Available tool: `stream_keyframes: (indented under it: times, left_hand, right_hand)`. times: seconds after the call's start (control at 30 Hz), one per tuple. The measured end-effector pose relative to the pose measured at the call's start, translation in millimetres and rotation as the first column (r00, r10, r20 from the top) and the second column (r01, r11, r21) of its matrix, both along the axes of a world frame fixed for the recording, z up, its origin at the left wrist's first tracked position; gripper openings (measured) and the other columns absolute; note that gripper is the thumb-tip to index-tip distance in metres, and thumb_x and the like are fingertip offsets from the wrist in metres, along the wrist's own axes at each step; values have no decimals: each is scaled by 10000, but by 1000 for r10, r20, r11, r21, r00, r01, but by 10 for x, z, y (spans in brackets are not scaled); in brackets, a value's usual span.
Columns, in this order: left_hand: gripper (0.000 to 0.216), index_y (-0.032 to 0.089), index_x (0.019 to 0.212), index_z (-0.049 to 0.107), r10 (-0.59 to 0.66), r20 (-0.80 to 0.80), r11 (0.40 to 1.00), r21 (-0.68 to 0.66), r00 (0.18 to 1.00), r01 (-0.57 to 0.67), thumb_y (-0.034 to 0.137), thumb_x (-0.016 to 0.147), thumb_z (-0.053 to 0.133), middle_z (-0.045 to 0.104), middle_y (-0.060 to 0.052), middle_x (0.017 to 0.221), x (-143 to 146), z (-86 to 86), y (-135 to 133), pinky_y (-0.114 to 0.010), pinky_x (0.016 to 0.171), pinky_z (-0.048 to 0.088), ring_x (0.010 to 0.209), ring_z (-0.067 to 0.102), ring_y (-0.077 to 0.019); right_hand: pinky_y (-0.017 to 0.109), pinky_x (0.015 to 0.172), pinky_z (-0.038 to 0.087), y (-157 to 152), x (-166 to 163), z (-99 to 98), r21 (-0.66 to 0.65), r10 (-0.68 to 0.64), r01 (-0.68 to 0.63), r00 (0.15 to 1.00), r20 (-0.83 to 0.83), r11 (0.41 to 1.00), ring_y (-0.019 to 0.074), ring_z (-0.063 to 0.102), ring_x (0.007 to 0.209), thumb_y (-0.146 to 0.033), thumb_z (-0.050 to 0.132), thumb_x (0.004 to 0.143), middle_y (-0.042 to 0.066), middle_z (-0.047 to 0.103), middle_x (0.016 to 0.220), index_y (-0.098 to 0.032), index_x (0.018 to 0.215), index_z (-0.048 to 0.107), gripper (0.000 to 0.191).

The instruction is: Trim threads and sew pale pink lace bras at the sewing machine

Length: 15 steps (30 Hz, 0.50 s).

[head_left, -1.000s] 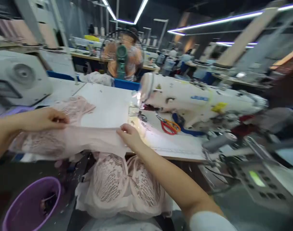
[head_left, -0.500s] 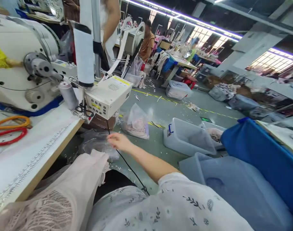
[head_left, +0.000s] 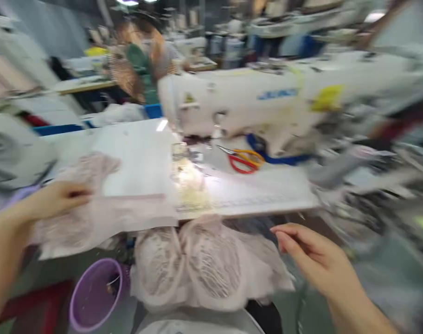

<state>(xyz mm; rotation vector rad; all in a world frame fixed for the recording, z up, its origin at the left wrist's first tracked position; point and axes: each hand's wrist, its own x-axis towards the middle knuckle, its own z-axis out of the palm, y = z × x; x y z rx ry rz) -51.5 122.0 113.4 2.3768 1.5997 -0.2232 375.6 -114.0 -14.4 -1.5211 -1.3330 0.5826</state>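
Your left hand pinches the pink lace piece at nine o'clock on the table. Your right hand is open and holds nothing. Pull the lace flat before the sewing machine.

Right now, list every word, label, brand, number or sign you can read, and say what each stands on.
None can be read; the picture is motion-blurred.
Blue label on the sewing machine: blurred, unreadable.
Yellow tag on the machine: no legible text.
Small yellow warning sticker on the machine head: too blurred.
The pink lace fabric under the left hand bears no text.
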Motion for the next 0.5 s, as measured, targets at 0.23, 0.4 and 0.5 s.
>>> stream_keyframes:
  times: [0.23,0.4,0.5]
  left_hand:
    - [260,164,903,691,5,143,998,-64,990,4,341,758,567,711,-10,873,-403,207,-322,-230,733,436,811,615,-182]
    - [218,190,889,708,-89,250,994,-44,964,104,287,762,560,710,-3,825,-261,231,-506,-208,671,426,740,615,-154]
    - [199,199,902,708,-105,299,993,-27,948,119,257,773,568,715,3,827,-247,205,-592,-206,666,422,740,616,-150]
  right_hand:
    - [363,818,504,1502,-1609,691,155,604,-711,675,423,686,223,629,954,-237,526,861,88,698,995,-197,997,647,187]
    - [369,781,488,1912,-2582,804,-62,756,-797,541,369,601,257,623,967,-299,625,803,104,677,1070,-180,1092,613,312]
    - [292,626,441,1888,-2775,823,-96,765,-785,558,320,612,190,610,713,-229,600,816,36,687,788,-186,963,644,160]
